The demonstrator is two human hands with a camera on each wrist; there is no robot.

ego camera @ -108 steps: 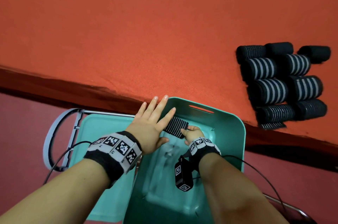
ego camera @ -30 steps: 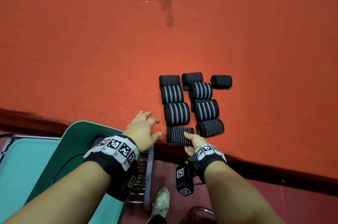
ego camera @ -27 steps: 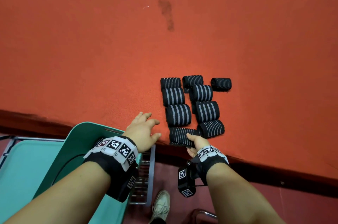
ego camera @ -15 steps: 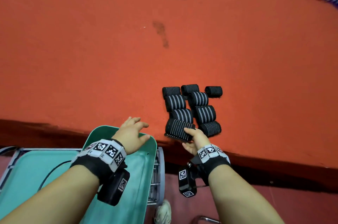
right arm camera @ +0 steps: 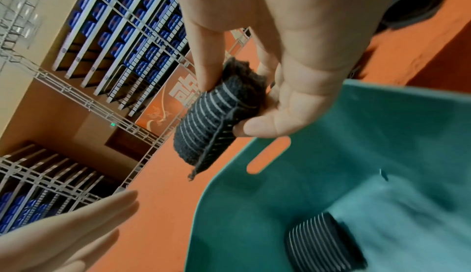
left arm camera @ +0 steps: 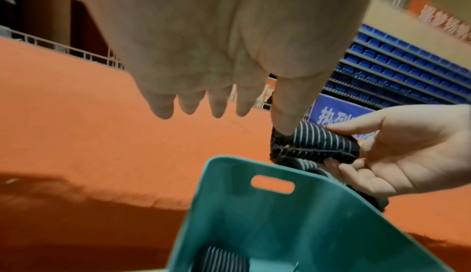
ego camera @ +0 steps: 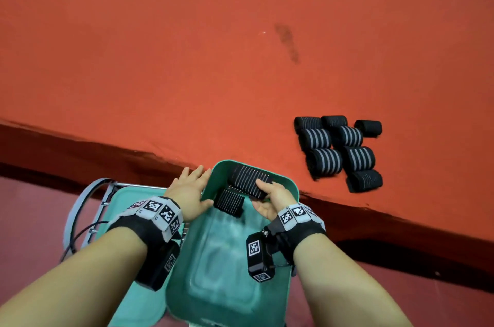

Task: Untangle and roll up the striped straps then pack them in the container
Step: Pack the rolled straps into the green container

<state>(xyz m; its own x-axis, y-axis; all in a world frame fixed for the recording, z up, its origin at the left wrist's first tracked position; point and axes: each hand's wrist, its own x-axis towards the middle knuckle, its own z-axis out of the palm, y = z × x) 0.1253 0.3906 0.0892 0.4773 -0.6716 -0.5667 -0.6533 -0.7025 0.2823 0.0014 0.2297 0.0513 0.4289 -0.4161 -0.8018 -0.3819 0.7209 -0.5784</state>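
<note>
**Obs:** Two rolls concern us. One rolled strap (ego camera: 229, 201) already lies on the floor of the teal container (ego camera: 286, 185), at its far end. The second roll (ego camera: 250, 182) is pinched in the right hand (ego camera: 270, 199) — thumb on one side, fingers curled round the other — held just above the far rim, over the tub's inside.

**Rec:** And the left hand (ego camera: 188, 194)?

**Obs:** Fingers straight, holding nothing. Palm sits against the tub's outer left wall; my read is that it steadies the tub.

**Rec:** Advice for the drop?

**Obs:** Judgement only — lower the roll instead of tossing it. The right wrist view shows a loose frayed tail end (right arm camera: 201, 162) hanging off it, so it could unwind if dropped. Set it tail-down beside the roll already inside, snug, to leave room. Seven rolls (ego camera: 338, 149) still wait on the orange table (ego camera: 160, 59), well apart from the tub.

**Rec:** Any writing?

**Obs:** Square black-and-white coded markers on both wristbands (ego camera: 156, 210), no words. A blue banner (left arm camera: 339, 115) behind carries white Chinese characters, partly hidden by the hand; an orange banner (right arm camera: 178, 95) has white characters too — I can't read either reliably. No brand on straps or tub.
</note>
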